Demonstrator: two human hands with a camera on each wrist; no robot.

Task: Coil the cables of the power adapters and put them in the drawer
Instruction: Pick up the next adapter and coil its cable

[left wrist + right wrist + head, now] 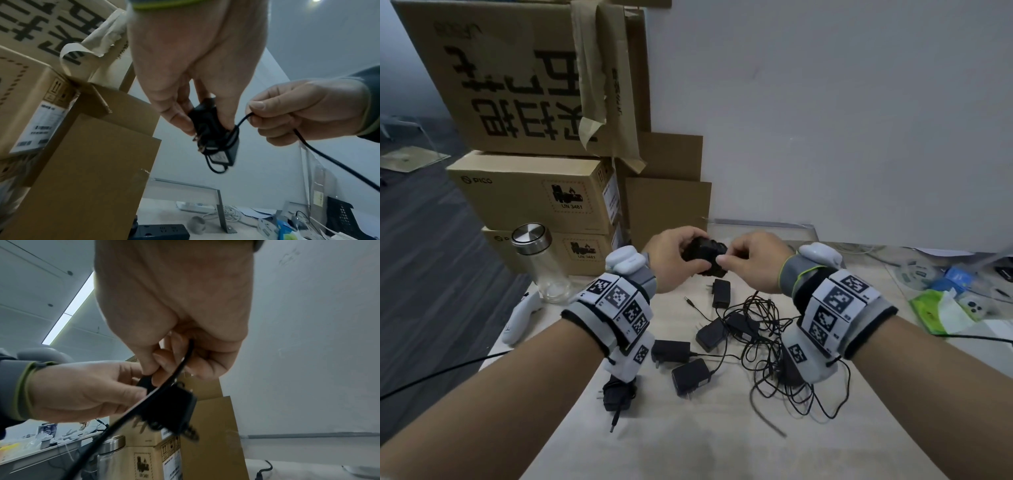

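Raised above the pale worktop [688,445], the left hand [674,251] grips the small black plastic power adapter [213,129] while the right hand [750,262] pinches its thin black cable [244,118]. Best to keep each turn snug against the adapter body, feeding slack evenly so loops don't slip off.

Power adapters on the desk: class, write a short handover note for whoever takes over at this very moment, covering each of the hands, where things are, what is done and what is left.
Left hand: grips a small black power adapter above the beige table, its thin black cable partly wrapped round it.
Right hand: pinches that cable, mid-wrap.
Done: one wrapped black adapter lies near the left wrist.
Left: finish this wrap; several loose black adapters and a tangle of thin black cables lie on the table. No drawer is in view; nothing is stored.
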